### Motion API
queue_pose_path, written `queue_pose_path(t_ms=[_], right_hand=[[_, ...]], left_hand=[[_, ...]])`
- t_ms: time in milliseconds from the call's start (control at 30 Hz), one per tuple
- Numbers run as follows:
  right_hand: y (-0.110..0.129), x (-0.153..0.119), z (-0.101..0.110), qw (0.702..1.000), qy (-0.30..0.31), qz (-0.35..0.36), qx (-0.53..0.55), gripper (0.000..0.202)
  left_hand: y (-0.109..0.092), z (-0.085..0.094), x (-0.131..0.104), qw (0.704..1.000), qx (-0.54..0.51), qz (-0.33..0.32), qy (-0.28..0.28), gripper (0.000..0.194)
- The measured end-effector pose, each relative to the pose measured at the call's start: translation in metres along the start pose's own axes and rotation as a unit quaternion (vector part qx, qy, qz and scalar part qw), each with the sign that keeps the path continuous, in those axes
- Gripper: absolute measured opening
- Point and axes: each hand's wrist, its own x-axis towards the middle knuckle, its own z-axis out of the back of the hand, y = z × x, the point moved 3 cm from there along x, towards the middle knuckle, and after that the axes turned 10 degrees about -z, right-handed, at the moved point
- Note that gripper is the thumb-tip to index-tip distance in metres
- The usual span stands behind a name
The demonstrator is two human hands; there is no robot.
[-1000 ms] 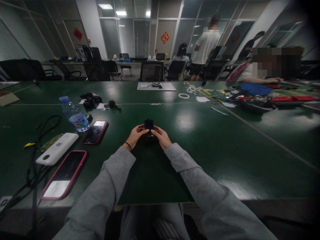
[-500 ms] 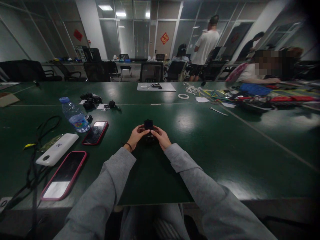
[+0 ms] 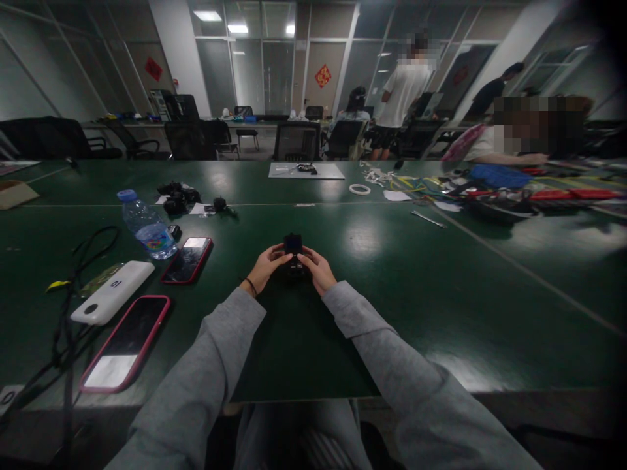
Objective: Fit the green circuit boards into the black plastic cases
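Note:
Between my two hands is a small black boxy device (image 3: pixel 293 245), with a dark square face on top and a lower part near the tabletop; its exact kind is too dark to tell. My left hand (image 3: pixel 267 266), with a dark band at the wrist, grips its left side, thumb across the front. From the right, my right hand (image 3: pixel 317 267) holds it the same way, the two thumb tips close together. Fingers behind the device are partly hidden. To the left of my hands lies a red-edged phone (image 3: pixel 188 261).
A water bottle (image 3: pixel 147 225), a white power bank (image 3: pixel 113 293), a pink-cased phone (image 3: pixel 126 344) and black cables (image 3: pixel 66 326) lie at left. Black parts (image 3: pixel 179 198) sit farther back. A wrench (image 3: pixel 428 219) and a cluttered heap (image 3: pixel 499 189) are at right, near a seated person (image 3: pixel 490 147).
The black device and my hands have shifted very slightly to the right; the grip looks the same. At the back, the standing person's head and upper body have moved a little.

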Motion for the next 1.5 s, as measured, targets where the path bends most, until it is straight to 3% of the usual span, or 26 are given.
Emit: queue_pose_path(t_ms=[433, 1500], right_hand=[[0.0058, -0.0048, -0.0035, 1.0, -0.002, -0.013, 0.021, 0.065], [0.0014, -0.0007, -0.0025, 1.0, -0.002, 0.007, 0.0, 0.062]], left_hand=[[0.0021, 0.0063, 0.0035, 0.999, -0.038, 0.016, -0.002, 0.049], [0.0031, 0.0005, 0.0011, 1.0, -0.002, -0.011, -0.015, 0.06]])
